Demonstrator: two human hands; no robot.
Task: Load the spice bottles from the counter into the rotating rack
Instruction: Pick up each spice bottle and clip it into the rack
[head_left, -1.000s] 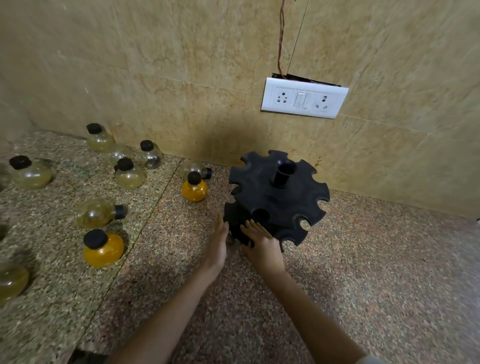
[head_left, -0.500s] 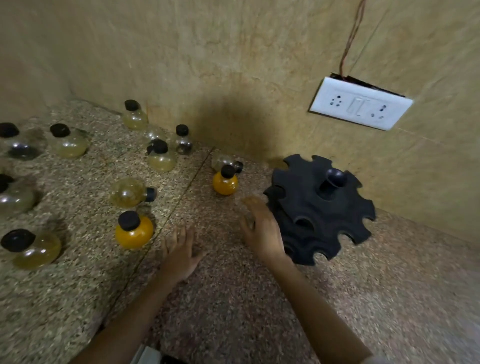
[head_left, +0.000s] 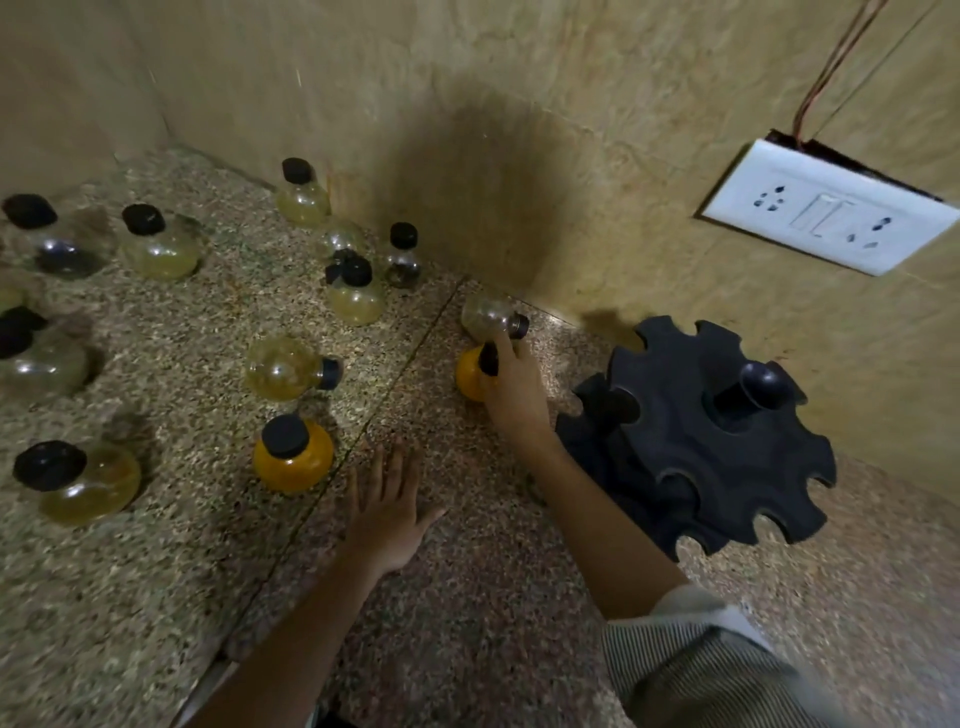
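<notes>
1. The right hand (head_left: 514, 395) is seen at an upright orange bottle (head_left: 469, 376) on the table (head_left: 467, 597), fingers (head_left: 503, 347) curled around its black cap.
2. A clear bottle (head_left: 491, 316) is found lying on its side just behind that hand, beside the wall.
3. The left hand (head_left: 387, 512) is laid flat on the table, fingers spread and holding nothing, near a second orange bottle (head_left: 293, 454).
4. The black rack (head_left: 696, 441) is seen just right of the right forearm, its slots unfilled.
</notes>
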